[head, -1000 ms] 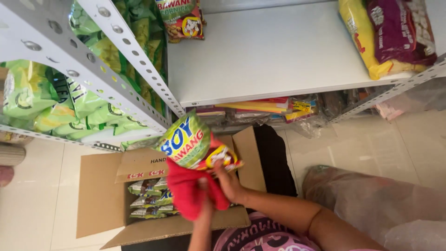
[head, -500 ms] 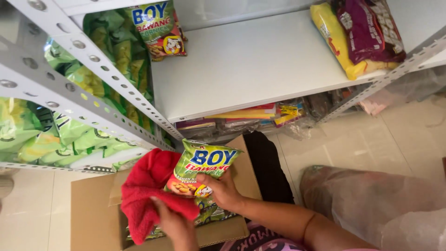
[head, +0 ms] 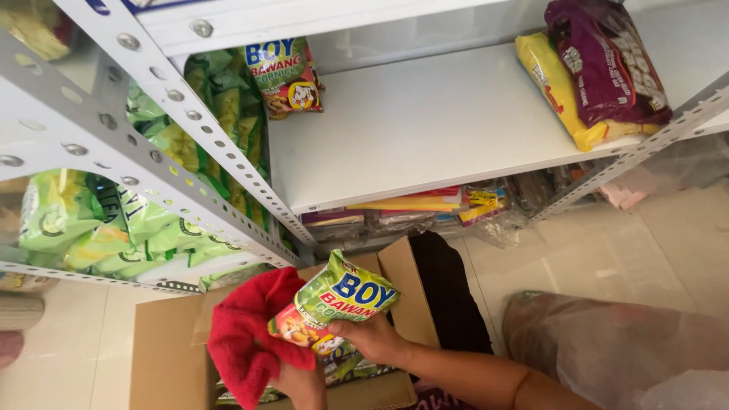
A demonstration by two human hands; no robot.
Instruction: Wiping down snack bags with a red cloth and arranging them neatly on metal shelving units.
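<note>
Right hand reaches in from the lower right, forearm bare, fingers curled in a grip. Left hand sits low beside it, fingers closed, mostly hidden.

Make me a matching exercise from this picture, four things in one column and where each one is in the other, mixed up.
1. red cloth
2. green snack packet
3. purple bag
4. cardboard box

A. on the white shelf, at the right end
B. on the floor under the hands
C. in the left hand
D. in the right hand

Pairs: 1-C, 2-D, 3-A, 4-B
</note>
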